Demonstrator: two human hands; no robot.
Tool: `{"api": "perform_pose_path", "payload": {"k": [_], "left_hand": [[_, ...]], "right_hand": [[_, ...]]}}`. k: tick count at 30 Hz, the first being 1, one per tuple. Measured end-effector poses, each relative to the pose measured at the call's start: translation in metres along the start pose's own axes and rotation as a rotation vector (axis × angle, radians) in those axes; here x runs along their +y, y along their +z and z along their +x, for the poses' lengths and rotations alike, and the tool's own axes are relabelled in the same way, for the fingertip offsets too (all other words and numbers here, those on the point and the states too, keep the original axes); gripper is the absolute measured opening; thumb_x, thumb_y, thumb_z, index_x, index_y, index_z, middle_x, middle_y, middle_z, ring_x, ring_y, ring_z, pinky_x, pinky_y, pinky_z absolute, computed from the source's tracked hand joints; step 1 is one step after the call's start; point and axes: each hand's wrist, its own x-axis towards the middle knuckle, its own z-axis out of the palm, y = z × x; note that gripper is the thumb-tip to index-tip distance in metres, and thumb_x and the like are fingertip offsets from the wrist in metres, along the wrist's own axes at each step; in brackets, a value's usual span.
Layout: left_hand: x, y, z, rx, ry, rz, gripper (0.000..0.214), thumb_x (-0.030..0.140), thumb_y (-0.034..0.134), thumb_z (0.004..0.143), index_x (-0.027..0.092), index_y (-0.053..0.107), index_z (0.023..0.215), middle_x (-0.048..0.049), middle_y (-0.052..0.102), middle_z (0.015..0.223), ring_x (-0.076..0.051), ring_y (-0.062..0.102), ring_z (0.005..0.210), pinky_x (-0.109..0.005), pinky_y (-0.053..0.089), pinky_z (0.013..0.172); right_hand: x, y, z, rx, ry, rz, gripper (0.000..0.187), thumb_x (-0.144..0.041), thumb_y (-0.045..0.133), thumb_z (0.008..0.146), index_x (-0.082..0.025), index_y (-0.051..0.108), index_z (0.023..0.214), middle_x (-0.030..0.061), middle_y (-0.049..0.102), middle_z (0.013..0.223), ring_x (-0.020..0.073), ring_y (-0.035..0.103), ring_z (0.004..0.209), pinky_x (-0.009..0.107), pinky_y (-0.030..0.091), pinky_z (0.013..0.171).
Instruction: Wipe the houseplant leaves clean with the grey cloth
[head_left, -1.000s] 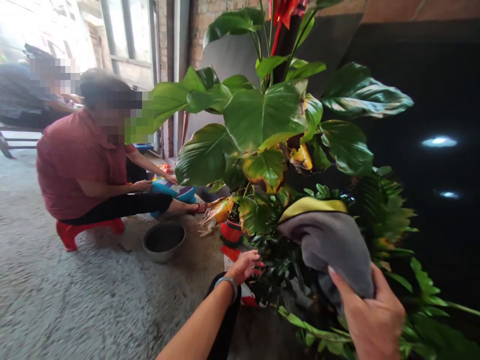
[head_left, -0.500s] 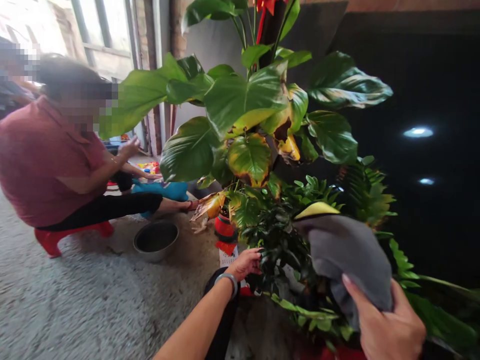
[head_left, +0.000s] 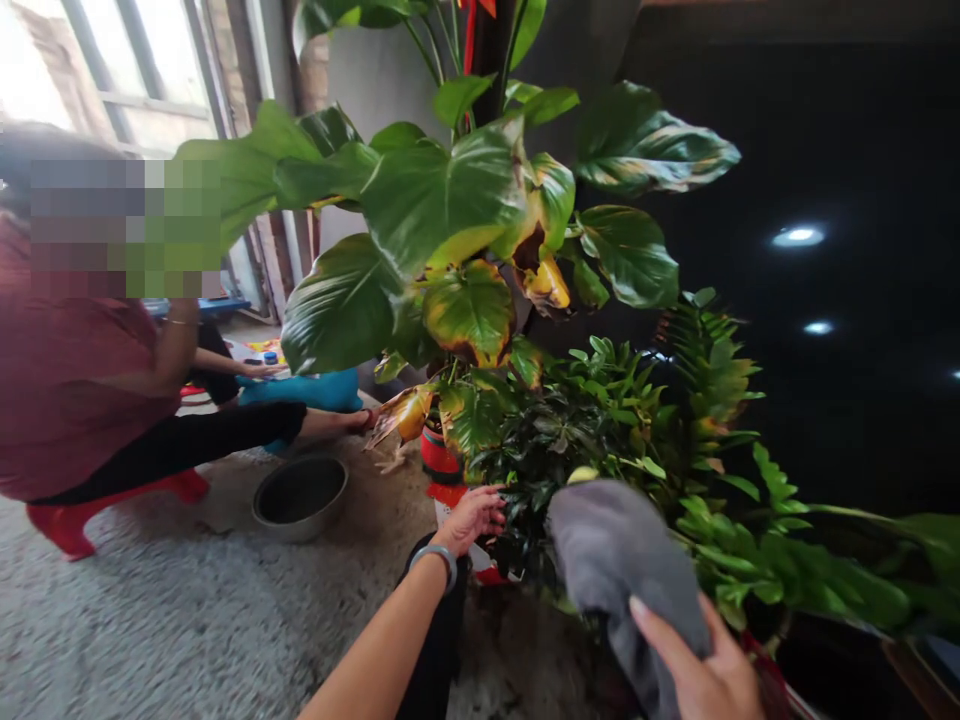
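Note:
A big potted plant (head_left: 450,200) with broad green and yellowed leaves stands in front of me, with a bushy dark-leaved plant (head_left: 585,430) and fern fronds (head_left: 720,400) low beside it. My right hand (head_left: 705,670) grips a grey cloth (head_left: 622,560) with a yellow edge, pressed onto the low foliage. My left hand (head_left: 472,515), with a bracelet on the wrist, reaches into the dark leaves; its fingers are curled on the leaves, next to a red pot (head_left: 439,455).
A person in a red shirt (head_left: 75,370) squats on a red stool (head_left: 67,520) at the left. A metal bowl (head_left: 300,495) sits on the rough grey floor (head_left: 150,630). Windows (head_left: 120,70) lie behind; a dark glossy wall (head_left: 840,200) fills the right.
The view has shifted right and down. My right hand with the cloth has dropped lower and leftward over the foliage. My left hand stays at the dark leaves. The other person's arm has lowered.

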Motion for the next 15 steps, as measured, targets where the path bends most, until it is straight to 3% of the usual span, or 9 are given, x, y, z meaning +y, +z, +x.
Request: {"api": "perform_pose_path", "payload": {"k": [2,4,7,10,13,15], "left_hand": [[0.002,0.000,-0.002,0.020,0.005,0.026,0.029,0.018,0.072,0.058,0.016,0.058,0.084,0.0018,0.063,0.068,-0.009,0.055,0.052,-0.023,0.042,0.054],[0.004,0.000,-0.006,0.035,0.011,0.061,0.029,0.018,0.074,0.057,0.016,0.057,0.080,0.0008,0.065,0.070,-0.009,0.055,0.052,-0.023,0.042,0.054],[0.007,0.001,-0.020,0.038,0.038,0.128,0.029,0.021,0.077,0.054,0.014,0.061,0.076,-0.0008,0.066,0.070,-0.009,0.055,0.053,-0.023,0.042,0.054],[0.004,0.001,-0.049,-0.004,0.053,0.158,0.031,0.029,0.081,0.051,0.014,0.065,0.071,-0.0018,0.065,0.071,-0.009,0.054,0.055,-0.023,0.043,0.054],[-0.005,0.004,-0.091,-0.100,-0.021,0.157,0.034,0.035,0.082,0.052,0.015,0.069,0.076,-0.0063,0.067,0.080,-0.013,0.057,0.064,-0.025,0.045,0.057],[-0.012,0.010,-0.116,-0.164,-0.069,0.157,0.045,0.035,0.082,0.054,0.018,0.071,0.094,-0.0116,0.067,0.105,-0.020,0.061,0.083,-0.029,0.049,0.067]], "right_hand": [[-0.025,0.003,0.014,0.186,-0.098,-0.080,0.052,-0.056,0.068,0.050,-0.020,0.064,0.088,0.0105,0.072,0.079,0.0339,0.065,0.078,0.042,0.049,0.070],[-0.033,0.015,0.024,0.228,-0.111,-0.006,0.049,-0.050,0.069,0.047,-0.020,0.062,0.084,0.0111,0.071,0.080,0.0324,0.065,0.080,0.040,0.049,0.072],[-0.014,0.034,0.018,0.023,0.072,0.213,0.045,-0.044,0.070,0.040,-0.020,0.060,0.077,0.0079,0.071,0.069,0.0303,0.066,0.071,0.038,0.051,0.065],[0.026,0.038,-0.005,-0.143,0.203,0.276,0.043,-0.046,0.069,0.046,-0.017,0.063,0.077,0.0073,0.071,0.067,0.0299,0.068,0.068,0.038,0.052,0.065],[0.055,0.029,-0.023,-0.182,0.129,0.143,0.047,-0.045,0.069,0.051,-0.017,0.067,0.088,0.0090,0.074,0.079,0.0312,0.068,0.081,0.037,0.052,0.075],[0.062,0.024,-0.030,-0.124,0.000,0.022,0.049,-0.044,0.068,0.055,-0.017,0.067,0.096,0.0103,0.074,0.089,0.0326,0.067,0.089,0.038,0.051,0.080]]}}
